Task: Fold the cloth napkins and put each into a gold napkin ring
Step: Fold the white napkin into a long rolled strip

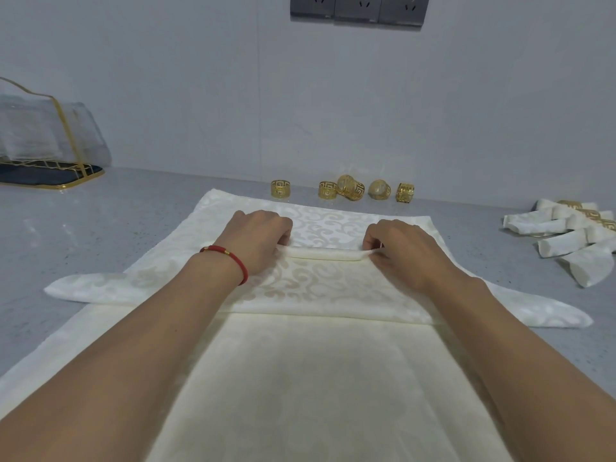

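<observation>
1. A grey speckled bench (116, 221) is carrying everything, running back to a pale wall where a row of grey power sockets (358, 8) is showing at the top edge; no writing on them is readable.
2. A large cream cloth (300, 378) is lying across the near edge of the bench, under both forearms.
3. The cream napkin (320, 278), woven with a scroll pattern, is lying on the middle of the bench, overlapping the far edge of that cloth, its pointed ends sticking out left and right.
4. A clear stand with gold trim (50, 138) on a dark base is sitting at the bench's far left corner, well apart from the napkin.
5. A pile of finished napkins (566, 241), each rolled and sitting in a gold ring, is lying near the right edge.
6. The left hand (256, 238), with a red cord bracelet (230, 260) on its wrist, is curling its fingers over the left end of a narrow rolled fold (321, 253) in the napkin.
7. The right hand (403, 248) is pinching the fold's right end.
8. Five loose gold napkin rings (343, 189), pierced with a key pattern, are standing in a row along the back edge, just beyond the napkin; two are touching.
</observation>
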`<state>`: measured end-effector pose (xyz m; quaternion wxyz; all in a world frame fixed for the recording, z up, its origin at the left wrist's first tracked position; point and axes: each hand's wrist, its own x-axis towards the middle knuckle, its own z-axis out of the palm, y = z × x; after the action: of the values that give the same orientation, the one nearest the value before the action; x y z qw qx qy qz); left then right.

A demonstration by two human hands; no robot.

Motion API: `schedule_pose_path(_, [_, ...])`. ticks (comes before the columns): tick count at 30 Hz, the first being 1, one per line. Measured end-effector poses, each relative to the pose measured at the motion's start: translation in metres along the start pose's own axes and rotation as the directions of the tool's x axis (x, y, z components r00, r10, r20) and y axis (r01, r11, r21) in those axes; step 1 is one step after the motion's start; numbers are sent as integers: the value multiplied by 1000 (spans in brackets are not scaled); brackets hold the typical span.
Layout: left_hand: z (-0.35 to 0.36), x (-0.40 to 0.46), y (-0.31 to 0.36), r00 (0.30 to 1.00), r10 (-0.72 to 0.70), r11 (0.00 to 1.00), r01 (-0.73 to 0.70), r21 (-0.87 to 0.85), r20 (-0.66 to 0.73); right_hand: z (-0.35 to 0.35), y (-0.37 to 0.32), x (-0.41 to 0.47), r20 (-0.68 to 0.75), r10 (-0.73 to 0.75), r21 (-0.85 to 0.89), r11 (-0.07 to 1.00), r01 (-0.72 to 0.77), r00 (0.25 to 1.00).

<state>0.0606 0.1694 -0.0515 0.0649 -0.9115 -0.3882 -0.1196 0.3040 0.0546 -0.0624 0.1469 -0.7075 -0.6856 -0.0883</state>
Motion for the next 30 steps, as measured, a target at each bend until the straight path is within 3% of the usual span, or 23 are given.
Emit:
schedule_pose_path(5, [-7, -2, -1, 984, -31, 997, 42, -63, 174, -16, -8, 1, 187, 34, -62, 998, -23, 982])
schedule_pose_path(8, [-8, -1, -9, 988, -61, 983, 85, -163, 145, -14, -3, 2, 107, 31, 5, 999, -31, 994])
schedule_pose_path(10, [-7, -1, -11, 987, -73, 978, 100, -184, 145, -10, 3, 2, 126, 49, 73, 996, -58, 991])
schedule_pose_path(14, [-8, 0, -5, 983, -57, 991, 77, -113, 173, -5, 9, 2, 153, 19, 71, 997, -30, 988])
schedule_pose_path(20, [-9, -3, -3, 1000, -1, 1000, 1, -20, 23, -7, 2, -2, 36, 19, -23, 1000, -18, 999])
schedule_pose_path(23, [-10, -4, -2, 993, 58, 998, -58, -9, 101, -14, -3, -4, 111, 24, -39, 999, -20, 994])
schedule_pose_path(26, [-13, -7, -6, 982, 33, 993, -11, -121, 185, -25, -6, -6, 221, 29, 0, 1000, -30, 975])
schedule_pose_path(30, [-15, -6, -14, 989, 9, 969, 28, -244, 149, -18, -2, -7, 135, -6, 49, 999, -1, 991])
